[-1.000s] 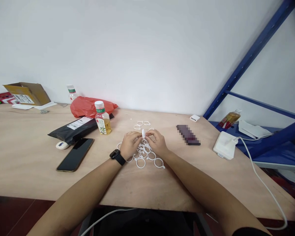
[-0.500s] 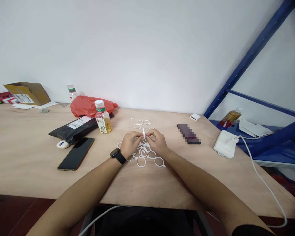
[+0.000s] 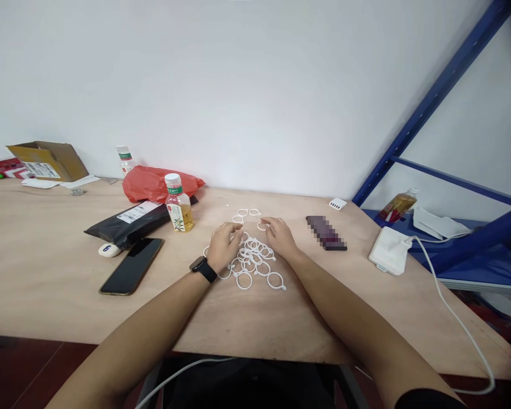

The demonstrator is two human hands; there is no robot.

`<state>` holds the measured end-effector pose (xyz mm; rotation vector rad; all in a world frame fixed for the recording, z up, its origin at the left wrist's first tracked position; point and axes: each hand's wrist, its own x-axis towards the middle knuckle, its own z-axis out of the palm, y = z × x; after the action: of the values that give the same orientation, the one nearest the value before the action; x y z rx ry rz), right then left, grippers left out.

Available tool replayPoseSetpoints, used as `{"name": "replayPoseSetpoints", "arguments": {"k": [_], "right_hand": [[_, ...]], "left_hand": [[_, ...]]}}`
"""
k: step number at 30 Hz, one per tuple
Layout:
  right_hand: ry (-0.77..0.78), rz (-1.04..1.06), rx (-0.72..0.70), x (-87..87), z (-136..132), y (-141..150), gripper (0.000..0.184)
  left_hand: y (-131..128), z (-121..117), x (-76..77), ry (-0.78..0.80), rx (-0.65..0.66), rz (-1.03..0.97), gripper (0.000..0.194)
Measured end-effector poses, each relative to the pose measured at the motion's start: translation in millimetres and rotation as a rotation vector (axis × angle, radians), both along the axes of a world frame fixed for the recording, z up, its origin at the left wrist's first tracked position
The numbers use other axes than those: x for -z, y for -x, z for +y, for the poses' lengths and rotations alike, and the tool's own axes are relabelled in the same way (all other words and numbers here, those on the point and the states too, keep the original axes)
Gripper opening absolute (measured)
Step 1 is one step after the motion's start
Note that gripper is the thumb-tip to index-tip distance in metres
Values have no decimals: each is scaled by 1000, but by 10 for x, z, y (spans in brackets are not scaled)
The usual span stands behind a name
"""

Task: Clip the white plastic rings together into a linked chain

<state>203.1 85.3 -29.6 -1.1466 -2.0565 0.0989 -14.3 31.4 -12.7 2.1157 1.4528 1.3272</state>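
Note:
Several white plastic curtain rings with small tabs lie in an overlapping pile between my hands; one ring (image 3: 244, 289) is at the pile's front edge. My left hand (image 3: 223, 247) rests at the left side of the pile, its fingers loosely bent and apart from the thumb. On the other side is my right hand (image 3: 281, 238), fingers stretched forward, with nothing visible gripped in it. Its fingertips are close to a single ring (image 3: 259, 226), partly hidden by them; touching or not, I cannot tell. Farther back, several rings (image 3: 254, 216) lie apart from the pile.
To the left are a phone (image 3: 132, 267), a white mouse-like object (image 3: 109, 250), a black parcel bag (image 3: 123, 226), a drink bottle (image 3: 179, 213) and a red plastic bag (image 3: 153, 183). A blurred-out dark object (image 3: 327, 233) and a white power bank (image 3: 390, 250) with cable lie right.
My hands have moved apart. The white ring that both held upright between their fingertips is no longer there, and more rings show in the middle of the pile.

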Motion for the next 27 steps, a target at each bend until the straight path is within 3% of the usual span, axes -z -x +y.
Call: {"name": "replayPoseSetpoints", "arguments": {"k": [5,8,12,17,21,27], "right_hand": [[206,-236,158,102,138,-105,33],[252,-282,178,99,115,-81,28],[230,-273,208,27,56,-32,19],[208,-219,229,-25,36,-30,27],[211,-296,246,4,44,-40,37],[241,-281,250,28,52,-40,18]], "left_hand": [[-45,-91,-3,132,71,352,30],[-63,-144,-51,187,126,435,30],[-81,-185,-143,220,160,442,30],[-97,-204,-208,231,187,417,33],[-95,-198,-213,240,189,398,31],[-87,-191,-200,216,173,372,26]]}}
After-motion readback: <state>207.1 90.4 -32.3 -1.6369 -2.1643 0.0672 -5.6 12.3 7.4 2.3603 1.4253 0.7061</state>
